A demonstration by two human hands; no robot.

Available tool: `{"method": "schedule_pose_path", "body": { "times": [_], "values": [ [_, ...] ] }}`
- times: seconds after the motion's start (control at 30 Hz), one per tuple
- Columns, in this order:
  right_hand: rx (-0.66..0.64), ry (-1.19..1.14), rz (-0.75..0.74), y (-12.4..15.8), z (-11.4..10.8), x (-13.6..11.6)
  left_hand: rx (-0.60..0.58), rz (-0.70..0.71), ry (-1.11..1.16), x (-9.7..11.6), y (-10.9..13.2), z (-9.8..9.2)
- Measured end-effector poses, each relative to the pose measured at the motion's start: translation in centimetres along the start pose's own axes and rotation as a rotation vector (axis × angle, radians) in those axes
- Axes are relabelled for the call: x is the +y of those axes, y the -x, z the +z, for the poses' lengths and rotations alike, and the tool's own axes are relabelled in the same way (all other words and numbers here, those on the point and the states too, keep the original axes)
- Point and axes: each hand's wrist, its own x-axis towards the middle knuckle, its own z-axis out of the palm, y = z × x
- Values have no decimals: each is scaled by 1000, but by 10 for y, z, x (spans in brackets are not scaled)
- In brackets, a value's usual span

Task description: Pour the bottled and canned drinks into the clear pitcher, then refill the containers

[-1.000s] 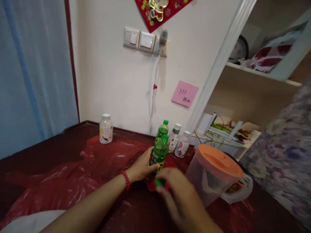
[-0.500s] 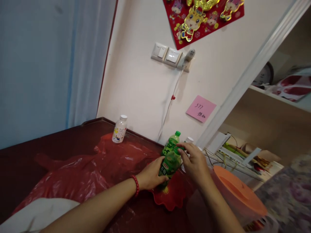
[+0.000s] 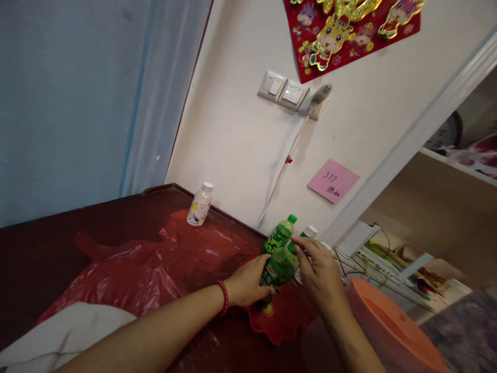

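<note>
My left hand point(image 3: 246, 284) wraps round the lower part of a green drink bottle point(image 3: 277, 268) that stands on a red scalloped plate point(image 3: 281, 318). A red bead bracelet point(image 3: 223, 297) circles that wrist. My right hand point(image 3: 320, 269) has its fingers closed on the top of the same bottle, hiding the cap. A second green bottle point(image 3: 280, 234) with a green cap stands just behind, near the wall. A white-capped bottle point(image 3: 310, 231) peeks out behind my right hand.
A pale bottle point(image 3: 201, 205) stands far left by the wall on a dark red table point(image 3: 77, 228) covered partly by a red plastic bag point(image 3: 135, 269). An orange-lidded jug point(image 3: 392, 331) sits at right. Shelves with cables and clutter lie beyond it.
My right hand rose from the plate's front to the bottle's top and stays there. The view swung up and left; the left hand kept its hold on the bottle.
</note>
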Motion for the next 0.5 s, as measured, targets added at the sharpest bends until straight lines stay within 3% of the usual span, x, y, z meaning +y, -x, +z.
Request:
{"method": "schedule_pose_path", "body": {
  "times": [0.23,0.5],
  "values": [
    [8,-15,-33,7,-2,-1,-13,3,-14,1,0,0],
    [59,-25,35,6,-1,-4,-14,-2,-16,1,0,-1]
  ]
}}
